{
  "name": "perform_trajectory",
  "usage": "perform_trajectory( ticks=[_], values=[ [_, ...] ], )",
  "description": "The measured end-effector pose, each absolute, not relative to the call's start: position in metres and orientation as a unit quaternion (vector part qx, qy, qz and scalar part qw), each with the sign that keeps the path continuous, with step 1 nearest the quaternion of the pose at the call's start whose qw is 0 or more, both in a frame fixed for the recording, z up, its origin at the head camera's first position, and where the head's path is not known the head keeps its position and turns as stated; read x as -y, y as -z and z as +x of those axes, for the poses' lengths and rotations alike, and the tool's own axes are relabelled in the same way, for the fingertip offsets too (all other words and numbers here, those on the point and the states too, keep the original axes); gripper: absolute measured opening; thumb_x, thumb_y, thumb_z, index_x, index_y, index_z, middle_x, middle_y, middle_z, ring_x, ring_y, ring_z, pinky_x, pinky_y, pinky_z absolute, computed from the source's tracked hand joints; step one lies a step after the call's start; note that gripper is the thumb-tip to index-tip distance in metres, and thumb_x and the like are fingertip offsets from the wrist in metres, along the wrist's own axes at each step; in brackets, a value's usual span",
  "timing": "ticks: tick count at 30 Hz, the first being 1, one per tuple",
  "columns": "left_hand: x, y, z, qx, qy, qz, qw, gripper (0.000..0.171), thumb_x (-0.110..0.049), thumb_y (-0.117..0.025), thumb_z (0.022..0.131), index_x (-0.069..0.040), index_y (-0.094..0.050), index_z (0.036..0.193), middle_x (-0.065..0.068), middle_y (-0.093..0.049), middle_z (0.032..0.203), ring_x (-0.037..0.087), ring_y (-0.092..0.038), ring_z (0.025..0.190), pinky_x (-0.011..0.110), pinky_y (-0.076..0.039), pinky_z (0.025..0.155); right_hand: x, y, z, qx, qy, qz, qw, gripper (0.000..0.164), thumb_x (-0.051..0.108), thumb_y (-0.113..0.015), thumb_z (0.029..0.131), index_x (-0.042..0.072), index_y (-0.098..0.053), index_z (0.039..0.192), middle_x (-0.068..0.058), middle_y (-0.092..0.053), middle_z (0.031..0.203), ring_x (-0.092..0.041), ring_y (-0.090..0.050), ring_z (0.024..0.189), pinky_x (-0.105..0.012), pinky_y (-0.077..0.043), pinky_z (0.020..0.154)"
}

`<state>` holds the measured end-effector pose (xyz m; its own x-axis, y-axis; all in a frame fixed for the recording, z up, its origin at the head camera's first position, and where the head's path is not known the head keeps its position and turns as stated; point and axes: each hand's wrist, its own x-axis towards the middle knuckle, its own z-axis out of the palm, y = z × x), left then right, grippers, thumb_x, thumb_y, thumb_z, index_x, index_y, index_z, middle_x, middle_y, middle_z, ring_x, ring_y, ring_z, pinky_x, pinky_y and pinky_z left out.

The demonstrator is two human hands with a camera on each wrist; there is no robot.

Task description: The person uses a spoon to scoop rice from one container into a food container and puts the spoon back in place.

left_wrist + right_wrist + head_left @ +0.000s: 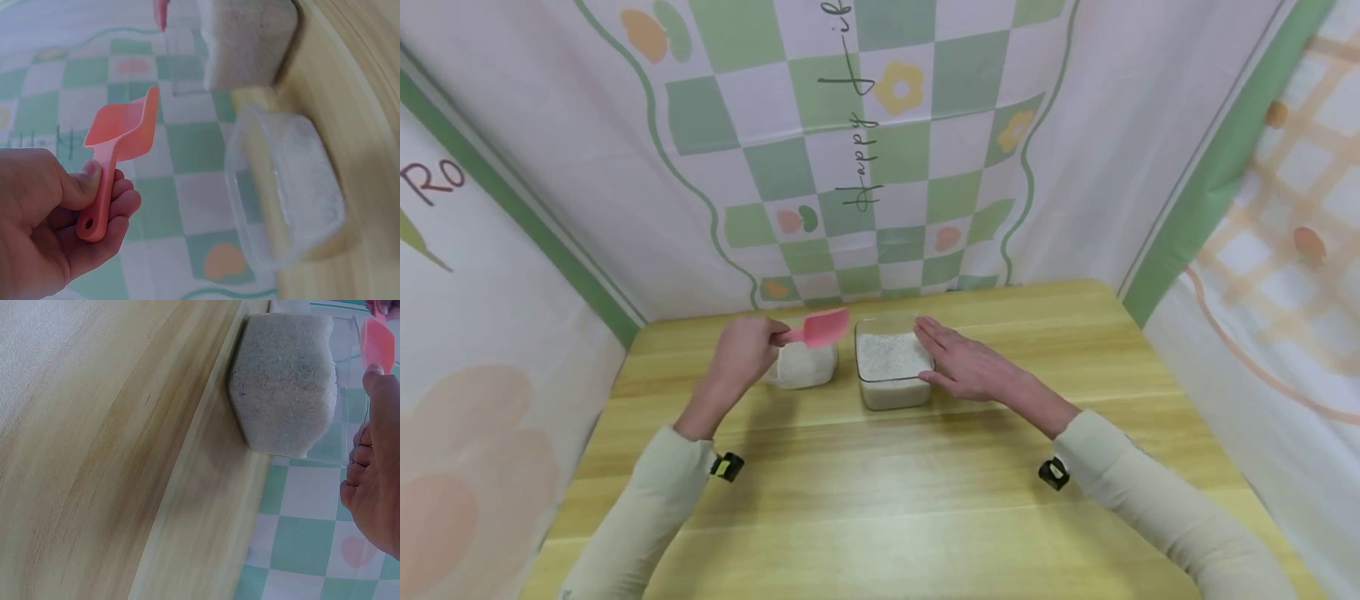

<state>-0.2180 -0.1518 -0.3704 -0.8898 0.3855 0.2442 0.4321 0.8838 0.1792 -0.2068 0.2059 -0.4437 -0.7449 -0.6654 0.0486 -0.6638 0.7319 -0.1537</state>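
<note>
A pink scoop [825,327] is held by its handle in my left hand [747,346], thumb along the handle in the left wrist view. The bowl of the scoop [125,131] looks empty. Below it stands a small translucent tub [806,382] with white contents at its bottom. To the right is a clear squarish container [897,397], largely filled with white grains like rice [891,357]. My right hand [967,363] rests at that container's right rim with its fingers extended, the thumb near the front corner.
Both containers stand toward the back of a wooden table [880,500]. Behind it hangs a checked green and white curtain [838,158], with more printed cloth [1285,250] at the sides. A small black device [727,467] sits at each sleeve cuff.
</note>
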Motion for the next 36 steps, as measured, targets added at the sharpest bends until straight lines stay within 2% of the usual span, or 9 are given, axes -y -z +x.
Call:
perform_trajectory(
  ticks=[8, 13, 18, 22, 25, 28, 32, 36],
  values=[
    [0.122, 0.361, -0.221, 0.954, 0.073, -0.263, 0.123, 0.011, -0.011, -0.071, 0.091, -0.011, -0.080, 0.084, 0.003, -0.076, 0.078, 0.016, -0.064, 0.064, 0.035, -0.054, 0.062, -0.206, 0.445, -0.208, -0.930, 0.085, -0.357, 0.011, 0.075, 0.044, -0.042, 0.106, -0.004, -0.015, 0.156, -0.020, -0.009, 0.166, -0.033, -0.013, 0.155, -0.047, -0.024, 0.123],
    [0.107, 0.363, -0.223, 0.951, 0.033, -0.273, 0.139, 0.008, -0.012, -0.074, 0.088, -0.013, -0.081, 0.083, 0.002, -0.075, 0.076, 0.020, -0.066, 0.067, 0.036, -0.054, 0.059, -0.206, 0.445, -0.209, -0.929, 0.089, -0.360, 0.019, 0.074, 0.043, -0.041, 0.106, -0.004, -0.014, 0.157, -0.020, -0.007, 0.166, -0.033, -0.012, 0.155, -0.047, -0.023, 0.123],
    [0.092, 0.364, -0.224, 0.956, 0.012, -0.273, 0.111, 0.012, -0.002, -0.070, 0.082, -0.011, -0.078, 0.082, 0.004, -0.074, 0.076, 0.023, -0.065, 0.066, 0.038, -0.054, 0.058, -0.206, 0.445, -0.209, -0.928, 0.090, -0.361, 0.019, 0.072, 0.042, -0.041, 0.106, -0.004, -0.015, 0.156, -0.019, -0.008, 0.166, -0.033, -0.012, 0.155, -0.047, -0.023, 0.123],
    [0.079, 0.367, -0.224, 0.958, -0.021, -0.273, 0.090, 0.016, 0.004, -0.064, 0.080, -0.009, -0.072, 0.075, 0.006, -0.071, 0.074, 0.020, -0.062, 0.062, 0.035, -0.052, 0.052, -0.206, 0.444, -0.208, -0.928, 0.094, -0.361, 0.018, 0.072, 0.041, -0.041, 0.106, -0.004, -0.015, 0.156, -0.019, -0.008, 0.166, -0.033, -0.012, 0.155, -0.047, -0.024, 0.123],
    [0.069, 0.371, -0.224, 0.957, -0.044, -0.274, 0.084, 0.018, 0.006, -0.061, 0.083, -0.008, -0.070, 0.076, 0.007, -0.070, 0.078, 0.021, -0.064, 0.064, 0.033, -0.053, 0.048, -0.206, 0.444, -0.207, -0.927, 0.097, -0.362, 0.020, 0.072, 0.041, -0.042, 0.106, -0.004, -0.015, 0.156, -0.019, -0.008, 0.166, -0.033, -0.012, 0.155, -0.047, -0.024, 0.122],
    [0.058, 0.375, -0.225, 0.956, -0.055, -0.275, 0.086, 0.023, 0.009, -0.059, 0.082, -0.010, -0.071, 0.078, 0.008, -0.071, 0.082, 0.022, -0.067, 0.071, 0.035, -0.055, 0.051, -0.205, 0.444, -0.207, -0.927, 0.099, -0.362, 0.019, 0.073, 0.041, -0.043, 0.106, -0.004, -0.016, 0.156, -0.020, -0.009, 0.166, -0.033, -0.012, 0.155, -0.048, -0.024, 0.122],
    [0.044, 0.382, -0.226, 0.950, -0.071, -0.288, 0.103, 0.031, 0.010, -0.058, 0.083, -0.014, -0.067, 0.066, 0.004, -0.069, 0.073, 0.018, -0.065, 0.068, 0.038, -0.056, 0.051, -0.206, 0.444, -0.207, -0.928, 0.099, -0.359, 0.019, 0.074, 0.042, -0.042, 0.106, -0.004, -0.015, 0.156, -0.020, -0.009, 0.166, -0.033, -0.013, 0.155, -0.048, -0.025, 0.122],
    [0.032, 0.387, -0.228, 0.943, -0.088, -0.300, 0.114, 0.036, 0.005, -0.061, 0.086, -0.016, -0.057, 0.057, -0.001, -0.065, 0.064, 0.013, -0.061, 0.061, 0.035, -0.055, 0.048, -0.207, 0.444, -0.207, -0.929, 0.098, -0.357, 0.023, 0.074, 0.043, -0.042, 0.106, -0.003, -0.014, 0.157, -0.021, -0.010, 0.166, -0.033, -0.013, 0.155, -0.048, -0.026, 0.122]
  ],
)
